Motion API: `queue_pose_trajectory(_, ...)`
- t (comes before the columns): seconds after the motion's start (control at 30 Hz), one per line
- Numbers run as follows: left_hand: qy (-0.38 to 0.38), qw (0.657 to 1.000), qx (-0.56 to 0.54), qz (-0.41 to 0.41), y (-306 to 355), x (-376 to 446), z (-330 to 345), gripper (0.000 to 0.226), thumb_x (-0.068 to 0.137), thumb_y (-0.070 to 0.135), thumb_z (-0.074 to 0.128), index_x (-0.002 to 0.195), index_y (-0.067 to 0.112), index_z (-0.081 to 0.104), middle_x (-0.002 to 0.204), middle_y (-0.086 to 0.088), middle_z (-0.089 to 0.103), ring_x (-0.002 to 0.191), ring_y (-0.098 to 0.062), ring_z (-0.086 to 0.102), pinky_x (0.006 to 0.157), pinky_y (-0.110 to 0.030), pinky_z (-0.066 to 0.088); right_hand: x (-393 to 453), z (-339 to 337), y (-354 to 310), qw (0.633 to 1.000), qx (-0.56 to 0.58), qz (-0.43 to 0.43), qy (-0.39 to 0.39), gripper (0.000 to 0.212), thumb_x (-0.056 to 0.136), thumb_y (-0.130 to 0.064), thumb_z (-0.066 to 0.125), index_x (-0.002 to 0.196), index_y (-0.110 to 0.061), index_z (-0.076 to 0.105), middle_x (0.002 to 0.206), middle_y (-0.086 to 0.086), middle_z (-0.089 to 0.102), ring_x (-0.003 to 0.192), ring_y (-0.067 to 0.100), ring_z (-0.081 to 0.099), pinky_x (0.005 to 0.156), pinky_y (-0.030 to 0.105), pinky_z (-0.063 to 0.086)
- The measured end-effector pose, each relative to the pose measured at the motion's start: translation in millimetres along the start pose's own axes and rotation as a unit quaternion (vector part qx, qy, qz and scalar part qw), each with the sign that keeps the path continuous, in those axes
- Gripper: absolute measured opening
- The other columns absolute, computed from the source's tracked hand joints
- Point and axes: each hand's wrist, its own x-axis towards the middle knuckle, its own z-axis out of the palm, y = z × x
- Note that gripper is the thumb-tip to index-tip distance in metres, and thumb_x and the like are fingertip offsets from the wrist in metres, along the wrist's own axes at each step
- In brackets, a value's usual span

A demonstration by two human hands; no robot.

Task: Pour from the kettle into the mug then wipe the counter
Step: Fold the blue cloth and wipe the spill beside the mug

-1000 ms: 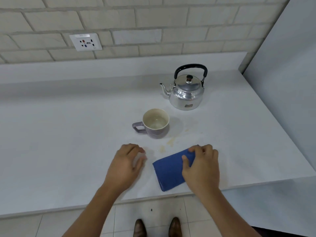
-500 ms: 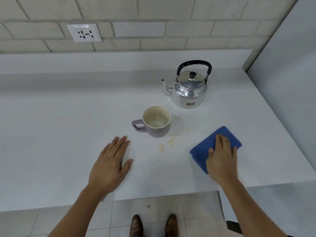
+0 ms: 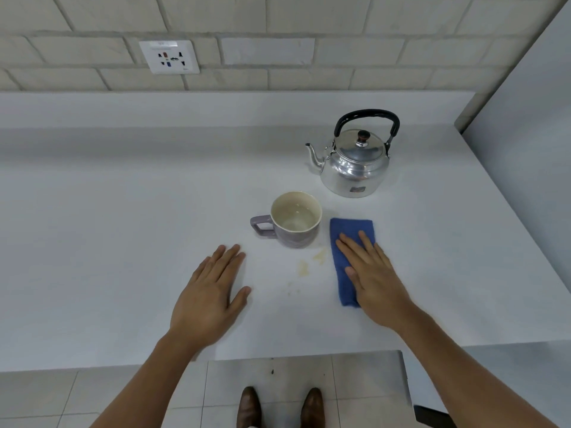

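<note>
A shiny metal kettle [image 3: 355, 168] with a black handle stands upright at the back right of the white counter [image 3: 123, 227], spout pointing left. In front of it sits a purple mug [image 3: 296, 223] with a cream inside and a little liquid, handle to the left. Just right of the mug lies a folded blue cloth [image 3: 350, 231]. My right hand [image 3: 370, 273] presses flat on the cloth's near half. Brownish spill marks [image 3: 319, 256] lie between the cloth and my left hand [image 3: 210, 291], which rests flat and empty on the counter.
A brick wall with a power socket [image 3: 169, 57] runs behind the counter. A grey panel [image 3: 525, 149] bounds the counter on the right. The counter's front edge is just under my wrists, with tiled floor and my brown shoes [image 3: 250, 406] below.
My right hand has swept the blue cloth from the front edge out to the right, then back left and up beside the mug. My left hand flattened and stayed in place.
</note>
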Motion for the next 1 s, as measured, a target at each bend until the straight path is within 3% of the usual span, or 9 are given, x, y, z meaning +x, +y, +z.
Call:
queue_pose_trajectory(0.13, 0.003, 1.000, 0.001, 0.002, 0, 0, 0, 0.070, 0.105, 0.061, 0.025, 0.165, 0.025, 0.024, 0.174, 0.012, 0.015, 0.162, -0.008, 0.002, 0.131, -0.034, 0.009, -23, -13, 43, 0.994, 0.024, 0.105, 0.021, 0.056, 0.108, -0.032, 0.029, 0.160, -0.013, 0.021, 0.168, 0.002, 0.014, 0.157, 0.021, 0.007, 0.126, 0.041, 0.009)
queue_pose_trajectory(0.27, 0.003, 1.000, -0.004, 0.003, 0, 0, 0, 0.070, 0.105, 0.059, 0.027, 0.165, 0.024, 0.025, 0.174, 0.011, 0.016, 0.162, -0.009, 0.004, 0.131, -0.035, 0.010, 24, -20, 49, 0.980, 0.004, 0.199, 0.008, 0.061, 0.108, -0.029, 0.033, 0.161, -0.008, 0.010, 0.170, 0.009, 0.004, 0.157, 0.025, 0.000, 0.126, 0.035, 0.000)
queue_pose_trajectory(0.43, 0.003, 1.000, 0.000, 0.003, 1, 0, 0, 0.069, 0.105, 0.059, 0.027, 0.165, 0.024, 0.025, 0.174, 0.010, 0.017, 0.162, -0.010, 0.005, 0.131, -0.035, 0.011, 58, -6, -8, 0.989, 0.002, 0.146, 0.000, 0.062, 0.107, -0.029, 0.034, 0.161, -0.007, 0.012, 0.170, 0.009, 0.006, 0.157, 0.027, 0.001, 0.127, 0.042, 0.006)
queue_pose_trajectory(0.67, -0.001, 1.000, -0.002, 0.003, 0, 0, 0, 0.070, 0.105, 0.060, 0.026, 0.165, 0.024, 0.023, 0.175, 0.011, 0.015, 0.162, -0.008, 0.002, 0.131, -0.032, 0.007, -37, 11, -29, 0.999, -0.016, 0.019, -0.043, 0.058, 0.107, -0.043, 0.014, 0.160, -0.024, 0.006, 0.170, -0.011, 0.001, 0.155, 0.005, -0.009, 0.125, 0.030, 0.000)
queue_pose_trajectory(0.8, -0.003, 1.000, 0.004, 0.005, -1, 0, 0, 0.071, 0.105, 0.061, 0.024, 0.165, 0.024, 0.022, 0.175, 0.010, 0.014, 0.162, -0.009, 0.003, 0.131, -0.034, 0.009, -45, -4, -1, 0.993, -0.002, 0.116, -0.002, 0.056, 0.107, -0.029, 0.032, 0.159, -0.016, 0.016, 0.169, -0.003, 0.011, 0.157, 0.014, 0.001, 0.127, 0.039, 0.010)
queue_pose_trajectory(0.9, -0.005, 1.000, 0.001, 0.008, -1, 1, -1, 0.072, 0.105, 0.062, 0.022, 0.165, 0.024, 0.023, 0.175, 0.011, 0.014, 0.162, -0.010, 0.004, 0.131, -0.034, 0.010, -19, 4, -21, 0.985, -0.016, 0.173, 0.018, 0.059, 0.107, -0.021, 0.038, 0.159, -0.007, 0.014, 0.170, 0.008, 0.008, 0.157, 0.025, 0.000, 0.126, 0.036, 0.001)
queue_pose_trajectory(1.0, -0.014, 1.000, -0.007, 0.017, -5, 1, -3, 0.073, 0.104, 0.063, 0.024, 0.166, 0.025, 0.020, 0.175, 0.011, 0.011, 0.162, -0.009, 0.001, 0.131, -0.033, 0.007, -3, 18, -65, 0.985, 0.001, 0.171, 0.018, 0.062, 0.107, -0.025, 0.033, 0.160, -0.005, 0.008, 0.170, 0.007, 0.000, 0.156, 0.025, -0.007, 0.125, 0.035, -0.004)
